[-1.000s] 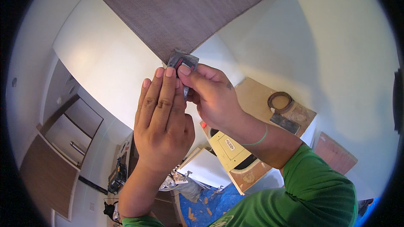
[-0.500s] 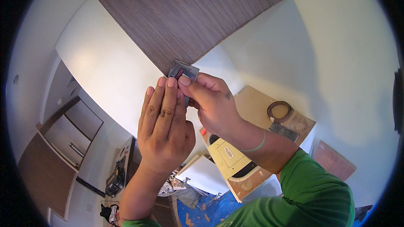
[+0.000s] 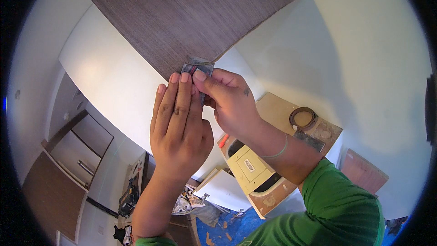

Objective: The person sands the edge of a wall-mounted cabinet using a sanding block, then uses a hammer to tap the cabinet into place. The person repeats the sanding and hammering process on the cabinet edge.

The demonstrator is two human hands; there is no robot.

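Observation:
My right hand (image 3: 234,93) pinches a small dark grey flat piece (image 3: 199,62) with a red mark on it, thumb on top. I cannot make out its exact kind. It lies against the near corner of a brown wood-grain panel (image 3: 191,16), covering that corner. My left hand (image 3: 180,123) is beside it, fingers stretched out and nearly flat. Its fingertips reach the lower left side of the grey piece. Whether they press on the piece or on the surface behind it is hidden.
Beyond my right forearm is a wooden top (image 3: 277,109) with a coiled brown strip (image 3: 302,117) and a cream plate (image 3: 250,168). A pinkish board (image 3: 364,173) leans at the right wall. Blue sheeting (image 3: 223,228) with scraps covers the floor. A black case (image 3: 129,196) is at lower left.
Both hands and the grey piece sit slightly higher in the picture, and the view has shifted a little. My right hand's pinch and my left hand's outstretched fingers look the same.

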